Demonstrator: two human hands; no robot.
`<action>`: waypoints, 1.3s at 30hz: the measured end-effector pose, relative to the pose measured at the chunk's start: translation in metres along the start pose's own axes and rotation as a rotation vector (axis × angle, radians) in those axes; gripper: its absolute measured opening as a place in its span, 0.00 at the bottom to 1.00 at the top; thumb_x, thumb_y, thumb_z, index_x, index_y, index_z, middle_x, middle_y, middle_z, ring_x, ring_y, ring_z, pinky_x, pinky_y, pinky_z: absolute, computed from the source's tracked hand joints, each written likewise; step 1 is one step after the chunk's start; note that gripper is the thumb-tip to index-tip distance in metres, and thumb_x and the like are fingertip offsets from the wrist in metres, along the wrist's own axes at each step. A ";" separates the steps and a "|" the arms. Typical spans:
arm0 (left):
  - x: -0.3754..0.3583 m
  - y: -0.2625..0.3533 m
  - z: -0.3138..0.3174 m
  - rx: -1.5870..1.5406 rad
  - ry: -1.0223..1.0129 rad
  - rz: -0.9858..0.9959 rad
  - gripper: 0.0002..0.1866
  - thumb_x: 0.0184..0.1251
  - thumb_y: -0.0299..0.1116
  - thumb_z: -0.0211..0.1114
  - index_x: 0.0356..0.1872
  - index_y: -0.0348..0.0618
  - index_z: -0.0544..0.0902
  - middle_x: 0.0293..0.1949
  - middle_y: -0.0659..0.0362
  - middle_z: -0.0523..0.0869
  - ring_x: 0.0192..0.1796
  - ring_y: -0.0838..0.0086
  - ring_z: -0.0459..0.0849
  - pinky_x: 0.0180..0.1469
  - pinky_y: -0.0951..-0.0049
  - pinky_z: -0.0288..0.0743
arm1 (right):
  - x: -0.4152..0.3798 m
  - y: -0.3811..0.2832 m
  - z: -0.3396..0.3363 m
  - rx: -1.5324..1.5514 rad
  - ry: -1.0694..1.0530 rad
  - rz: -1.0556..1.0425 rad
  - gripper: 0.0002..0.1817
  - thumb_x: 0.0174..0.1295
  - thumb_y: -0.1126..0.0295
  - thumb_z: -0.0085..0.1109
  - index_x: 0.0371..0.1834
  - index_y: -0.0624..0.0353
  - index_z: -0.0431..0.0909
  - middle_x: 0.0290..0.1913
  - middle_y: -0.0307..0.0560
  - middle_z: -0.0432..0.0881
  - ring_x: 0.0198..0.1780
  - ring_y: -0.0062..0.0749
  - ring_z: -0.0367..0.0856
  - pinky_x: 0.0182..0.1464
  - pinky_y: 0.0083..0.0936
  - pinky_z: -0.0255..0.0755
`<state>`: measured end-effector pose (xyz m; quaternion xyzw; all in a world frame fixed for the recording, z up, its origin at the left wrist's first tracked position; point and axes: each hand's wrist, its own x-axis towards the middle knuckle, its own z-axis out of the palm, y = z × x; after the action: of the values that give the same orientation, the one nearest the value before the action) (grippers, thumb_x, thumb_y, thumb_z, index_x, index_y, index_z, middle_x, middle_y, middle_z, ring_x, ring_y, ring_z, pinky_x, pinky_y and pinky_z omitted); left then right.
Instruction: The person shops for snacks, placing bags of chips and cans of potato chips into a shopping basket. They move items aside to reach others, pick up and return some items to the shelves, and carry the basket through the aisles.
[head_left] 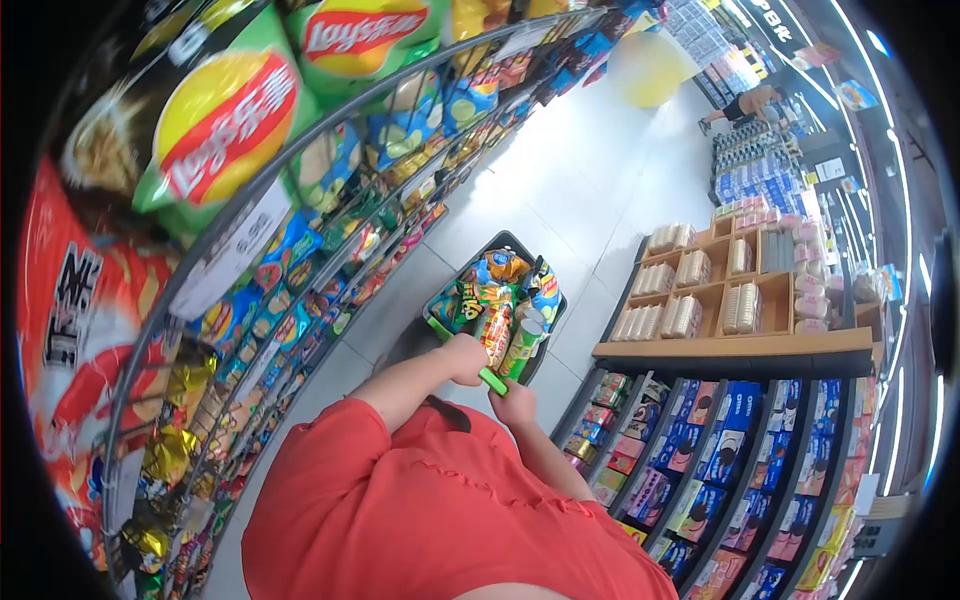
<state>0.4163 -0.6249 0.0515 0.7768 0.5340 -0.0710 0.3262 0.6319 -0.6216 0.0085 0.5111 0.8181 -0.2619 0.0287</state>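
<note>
A dark shopping basket (552, 352) with a green handle (492, 380) is in front of me over the tiled floor. My left hand (463, 358) is closed round the handle's middle. Lower right, my right hand (513, 402) is closed at the handle's right end, its fingers partly hidden. Packaged snacks fill the basket: a dark green bag (462, 306), an orange bag (500, 265), a red and yellow pack (494, 332), a green tube (524, 346) and a blue bag (545, 290).
Chip bags (230, 120) crowd a wire-edged shelf rack (150, 330) close on my left. To the right are a wooden display (710, 330) of packs and racks of boxed biscuits (730, 440). Pale floor (560, 170) stretches ahead; a person (750, 103) is far off by the shelves.
</note>
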 end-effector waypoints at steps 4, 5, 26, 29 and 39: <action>-0.027 0.007 0.008 0.050 -0.012 -0.044 0.16 0.51 0.46 0.66 0.31 0.45 0.89 0.32 0.51 0.89 0.39 0.57 0.89 0.42 0.57 0.82 | -0.024 -0.013 0.011 0.098 -0.034 -0.029 0.16 0.57 0.54 0.63 0.35 0.55 0.82 0.32 0.60 0.85 0.36 0.60 0.84 0.40 0.52 0.78; -0.033 0.009 0.013 0.051 0.001 -0.045 0.16 0.51 0.46 0.66 0.32 0.45 0.89 0.32 0.51 0.89 0.38 0.57 0.89 0.42 0.57 0.82 | -0.032 -0.018 0.008 0.104 -0.023 -0.024 0.16 0.57 0.54 0.63 0.35 0.55 0.82 0.32 0.60 0.85 0.36 0.60 0.84 0.40 0.52 0.78; -0.167 0.149 0.167 -0.061 0.008 -0.283 0.17 0.55 0.51 0.64 0.34 0.50 0.87 0.35 0.50 0.89 0.40 0.53 0.88 0.45 0.52 0.81 | -0.225 0.000 0.071 0.080 0.028 -0.268 0.15 0.50 0.54 0.66 0.29 0.54 0.82 0.27 0.51 0.85 0.32 0.51 0.85 0.36 0.45 0.78; -0.178 0.161 0.181 -0.111 -0.019 -0.229 0.17 0.56 0.51 0.64 0.35 0.48 0.87 0.35 0.50 0.89 0.41 0.53 0.88 0.46 0.52 0.81 | -0.245 0.008 0.076 0.071 0.034 -0.296 0.15 0.49 0.54 0.66 0.29 0.53 0.83 0.27 0.50 0.85 0.32 0.50 0.85 0.35 0.45 0.78; -0.205 0.143 0.215 -0.156 0.040 -0.122 0.17 0.58 0.46 0.64 0.38 0.44 0.88 0.38 0.47 0.89 0.44 0.52 0.88 0.49 0.53 0.80 | -0.272 -0.020 0.098 -0.005 0.044 -0.248 0.17 0.51 0.51 0.66 0.32 0.52 0.86 0.27 0.53 0.85 0.32 0.54 0.85 0.37 0.47 0.80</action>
<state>0.5067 -0.9423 0.0401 0.7162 0.5908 -0.0333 0.3699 0.7222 -0.8967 0.0174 0.4117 0.8761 -0.2501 -0.0203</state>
